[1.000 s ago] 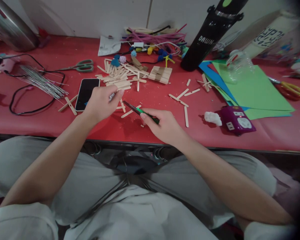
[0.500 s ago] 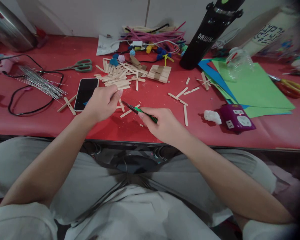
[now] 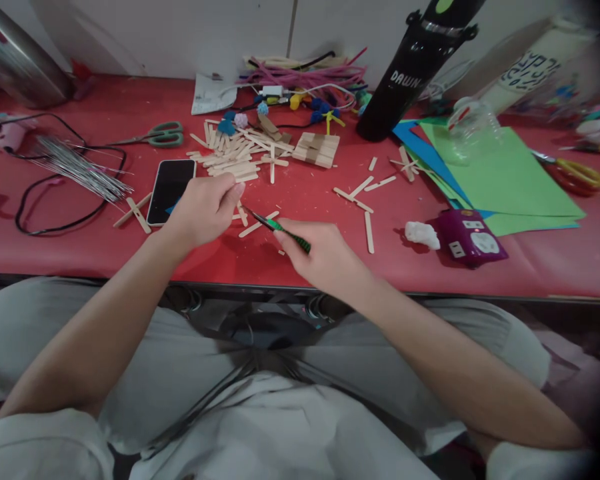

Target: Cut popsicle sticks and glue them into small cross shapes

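Observation:
My left hand (image 3: 205,208) hovers over the red table (image 3: 105,247) beside a black phone (image 3: 170,189), fingers pinched together on a small thing I cannot make out. My right hand (image 3: 320,257) grips a green-handled cutting tool (image 3: 280,228) whose dark tip points at my left fingertips. A pile of wooden craft sticks (image 3: 235,155) lies just beyond both hands, with a glued stick panel (image 3: 317,149) to its right. Loose sticks (image 3: 360,193) are scattered to the right of my right hand.
Green-handled scissors (image 3: 163,135), a bundle of thin wires (image 3: 80,172) and a black cable (image 3: 55,220) lie at the left. A black bottle (image 3: 410,67), green and blue paper sheets (image 3: 505,180), a purple socket block (image 3: 473,238), a white lump (image 3: 422,234) and yellow-handled scissors (image 3: 575,175) sit at the right.
Both hands have stayed nearly in place; the tool's tip has drawn slightly closer to my left fingertips. The view has shifted a little.

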Available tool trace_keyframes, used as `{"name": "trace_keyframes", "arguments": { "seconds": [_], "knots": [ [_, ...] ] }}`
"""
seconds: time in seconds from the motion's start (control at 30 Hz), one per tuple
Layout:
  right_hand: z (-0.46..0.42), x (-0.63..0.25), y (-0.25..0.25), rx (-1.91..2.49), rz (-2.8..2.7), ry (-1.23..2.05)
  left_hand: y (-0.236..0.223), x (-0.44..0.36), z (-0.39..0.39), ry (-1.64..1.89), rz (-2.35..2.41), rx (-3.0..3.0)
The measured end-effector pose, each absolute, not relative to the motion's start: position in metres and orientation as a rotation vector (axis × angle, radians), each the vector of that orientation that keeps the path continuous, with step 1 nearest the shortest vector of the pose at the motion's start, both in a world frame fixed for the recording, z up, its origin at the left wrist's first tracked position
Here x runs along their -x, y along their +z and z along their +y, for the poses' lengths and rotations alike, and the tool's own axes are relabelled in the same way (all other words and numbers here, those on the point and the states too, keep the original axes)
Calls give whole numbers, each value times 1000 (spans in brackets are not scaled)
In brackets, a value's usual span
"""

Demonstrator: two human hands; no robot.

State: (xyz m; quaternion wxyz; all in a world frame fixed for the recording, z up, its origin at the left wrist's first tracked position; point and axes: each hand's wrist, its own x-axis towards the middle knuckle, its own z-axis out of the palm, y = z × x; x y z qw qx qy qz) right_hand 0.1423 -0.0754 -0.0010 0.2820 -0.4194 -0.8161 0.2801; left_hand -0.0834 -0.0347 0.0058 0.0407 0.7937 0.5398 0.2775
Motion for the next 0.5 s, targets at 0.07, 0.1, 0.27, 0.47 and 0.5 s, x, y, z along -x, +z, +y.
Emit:
{"name": "trace_keyframes", "arguments": {
  "seconds": [0.07,0.1,0.27,0.47,0.5],
  "knots": [
    [-79,-140,-6,1147,-2255,547,6,84,-35,861,1662,-2428],
    [-80,-140,-7,1139,-2255,540,6,85,-35,868,1663,-2424],
    [-72,-142,-8,1111,-1981,1244,6,84,-37,874,1647,-2404],
    [-79,-140,-12,1112,-2191,663,5,85,-37,875,1659,-2414],
    [-80,-139,-12,1106,-2199,636,5,85,-37,885,1658,-2416]
  ]
}}
